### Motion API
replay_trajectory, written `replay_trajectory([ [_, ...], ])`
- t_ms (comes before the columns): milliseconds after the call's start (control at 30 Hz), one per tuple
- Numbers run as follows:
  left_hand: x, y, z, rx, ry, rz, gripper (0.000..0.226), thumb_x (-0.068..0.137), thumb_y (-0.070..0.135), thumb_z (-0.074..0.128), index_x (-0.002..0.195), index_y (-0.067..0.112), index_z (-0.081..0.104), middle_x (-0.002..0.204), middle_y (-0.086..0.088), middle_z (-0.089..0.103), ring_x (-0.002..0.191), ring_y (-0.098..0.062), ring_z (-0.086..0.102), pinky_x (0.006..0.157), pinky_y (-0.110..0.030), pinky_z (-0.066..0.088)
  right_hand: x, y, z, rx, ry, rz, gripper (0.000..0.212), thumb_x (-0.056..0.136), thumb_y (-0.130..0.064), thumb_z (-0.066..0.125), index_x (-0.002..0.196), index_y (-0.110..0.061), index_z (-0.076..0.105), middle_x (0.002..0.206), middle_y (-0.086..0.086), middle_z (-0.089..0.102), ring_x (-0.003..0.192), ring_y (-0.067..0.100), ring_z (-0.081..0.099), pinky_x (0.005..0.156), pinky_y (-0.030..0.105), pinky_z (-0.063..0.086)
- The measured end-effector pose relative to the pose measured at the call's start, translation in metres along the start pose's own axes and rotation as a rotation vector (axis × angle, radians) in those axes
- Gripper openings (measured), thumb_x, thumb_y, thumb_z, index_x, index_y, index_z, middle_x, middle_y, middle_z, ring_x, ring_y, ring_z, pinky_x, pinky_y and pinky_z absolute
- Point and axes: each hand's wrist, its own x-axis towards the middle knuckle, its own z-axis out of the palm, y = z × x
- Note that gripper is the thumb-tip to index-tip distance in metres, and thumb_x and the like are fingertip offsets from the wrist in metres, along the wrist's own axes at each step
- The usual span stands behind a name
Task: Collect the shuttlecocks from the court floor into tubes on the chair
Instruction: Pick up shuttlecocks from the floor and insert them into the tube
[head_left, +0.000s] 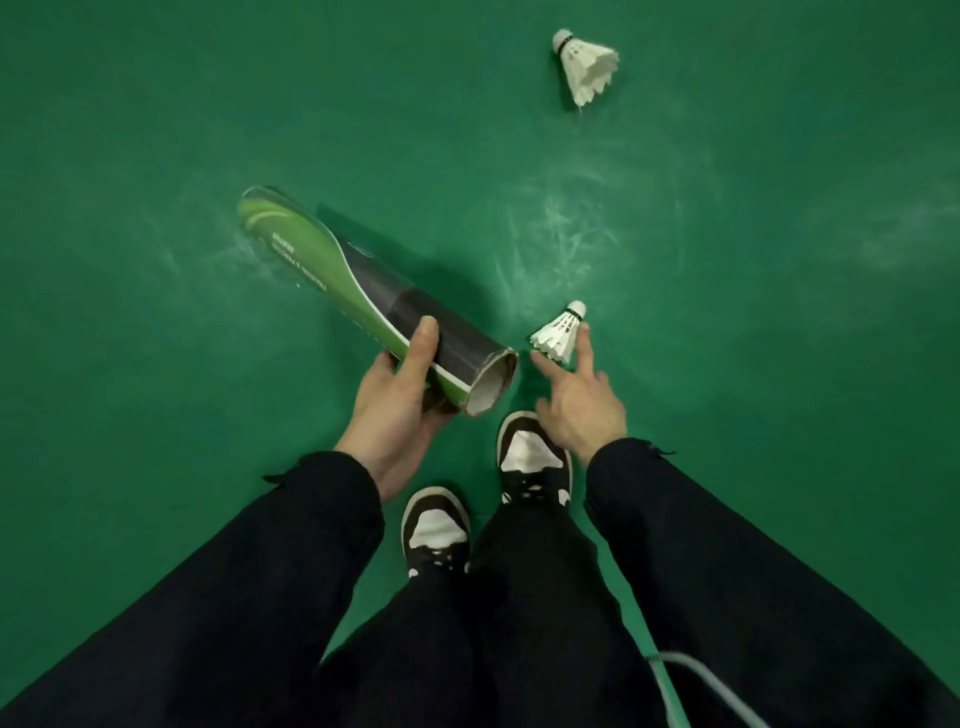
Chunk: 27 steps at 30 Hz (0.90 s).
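My left hand (400, 395) grips a green and black cardboard tube (363, 291) near its open end, which faces me; the far end points away to the left. My right hand (582, 395) reaches down with fingers spread, fingertips right at a white feather shuttlecock (558, 335) lying on the green floor, cork pointing away. I cannot tell whether the fingers touch it. A second white shuttlecock (584, 65) lies farther off at the upper right.
The green court floor (753, 286) stretches all around, with pale scuff marks near the middle. My two black and white shoes (532, 462) stand just below the hands. A pale curved line shows at the bottom right.
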Motion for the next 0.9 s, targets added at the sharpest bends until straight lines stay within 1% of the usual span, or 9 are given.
replay_trajectory([
  [67,0.012,0.000,0.000,0.006,0.004,0.002,0.052,0.100,0.042,0.059,0.137,0.006,0.051,0.110,-0.003,0.080,0.101,-0.016,0.076,0.082,-0.033,0.060,0.020,0.003,0.011,-0.075,0.116,-0.059,0.065,0.096,-0.012,0.054,0.157,-0.027,0.033,0.171,0.007,-0.012,0.125,0.036,0.052,0.092,0.046,0.057],
  [167,0.009,0.006,-0.003,0.011,-0.003,-0.023,0.054,0.099,0.042,0.060,0.138,0.006,0.051,0.110,-0.003,0.080,0.101,-0.016,0.077,0.082,-0.033,0.060,0.024,0.004,0.010,0.044,0.403,-0.106,0.035,0.099,-0.008,0.049,0.133,-0.009,0.055,0.165,0.008,0.031,0.103,0.028,0.066,0.082,0.045,0.060],
  [300,-0.037,0.032,-0.009,-0.041,0.027,-0.037,0.053,0.101,0.041,0.058,0.140,0.005,0.052,0.111,-0.003,0.080,0.099,-0.014,0.077,0.083,-0.033,0.060,-0.045,-0.023,-0.048,0.880,0.597,0.133,0.026,0.098,-0.015,0.058,0.119,-0.017,0.073,0.119,-0.002,0.074,0.109,0.006,0.069,0.102,0.030,0.053],
  [400,-0.094,0.057,-0.002,-0.111,0.088,-0.035,0.054,0.102,0.041,0.058,0.139,0.002,0.055,0.108,-0.003,0.080,0.092,-0.014,0.077,0.074,-0.030,0.062,-0.148,-0.053,-0.110,1.228,0.651,0.019,0.031,0.091,-0.002,0.064,0.094,-0.032,0.071,0.093,-0.017,0.071,0.082,-0.010,0.066,0.079,0.012,0.052],
  [533,-0.172,0.088,0.026,-0.187,0.089,-0.042,0.069,0.099,0.046,0.061,0.141,-0.008,0.054,0.135,-0.023,0.066,0.113,-0.030,0.068,0.088,-0.039,0.062,-0.247,-0.087,-0.161,1.003,0.492,-0.302,0.027,0.083,-0.008,0.066,0.086,-0.034,0.069,0.095,-0.019,0.067,0.093,-0.001,0.065,0.087,0.025,0.055],
  [600,-0.211,0.100,0.044,-0.180,0.060,-0.029,0.069,0.099,0.047,0.060,0.139,-0.009,0.055,0.135,-0.026,0.065,0.108,-0.029,0.068,0.087,-0.038,0.061,-0.271,-0.099,-0.182,0.826,0.448,-0.287,0.009,0.085,-0.025,0.065,0.091,-0.027,0.071,0.097,-0.013,0.059,0.092,0.006,0.059,0.083,0.032,0.053],
  [700,-0.263,0.123,0.071,-0.169,0.029,-0.004,0.070,0.099,0.047,0.062,0.138,-0.011,0.054,0.134,-0.028,0.065,0.105,-0.030,0.069,0.095,-0.043,0.057,-0.302,-0.110,-0.221,0.622,0.613,-0.154,0.014,0.080,-0.029,0.073,0.090,-0.023,0.065,0.101,-0.006,0.044,0.084,0.009,0.049,0.071,0.038,0.053],
  [800,-0.301,0.154,0.095,-0.174,0.010,0.032,0.068,0.099,0.047,0.061,0.136,-0.010,0.056,0.131,-0.029,0.066,0.103,-0.031,0.070,0.095,-0.043,0.057,-0.333,-0.119,-0.271,0.743,0.642,-0.217,0.009,0.087,-0.031,0.068,0.091,-0.024,0.066,0.096,-0.012,0.053,0.079,0.004,0.053,0.067,0.030,0.050],
  [900,-0.323,0.186,0.111,-0.183,-0.007,0.086,0.068,0.098,0.049,0.061,0.137,-0.007,0.057,0.127,-0.025,0.070,0.108,-0.032,0.071,0.097,-0.043,0.058,-0.356,-0.129,-0.314,0.818,0.545,-0.397,0.024,0.097,-0.033,0.050,0.102,-0.020,0.069,0.095,-0.011,0.064,0.081,0.007,0.061,0.068,0.029,0.049],
])
